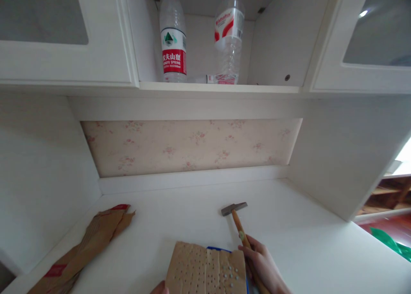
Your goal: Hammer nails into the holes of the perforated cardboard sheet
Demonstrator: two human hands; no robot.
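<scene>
My right hand (pixel 261 262) is closed around the wooden handle of a hammer (pixel 239 225), whose grey metal head points away from me over the white tabletop. Just left of it is a piece of brown cardboard (pixel 195 266) dotted with rows of small holes; several small light studs or nail heads stand in its right part. At the cardboard's lower left edge my left hand (pixel 159 289) grips it, with only fingertips showing at the frame's bottom. A blue edge (pixel 219 248) peeks out behind and beside the cardboard; what it belongs to is hidden.
A folded strip of brown cardboard (pixel 91 242) with red marks lies on the left of the white tabletop (pixel 144 238). Overhead, an open cabinet shelf (pixel 205 87) holds a red-capped bottle (pixel 174 49) and a clear bottle (pixel 228 41). White side panels (pixel 349 148) flank the desk.
</scene>
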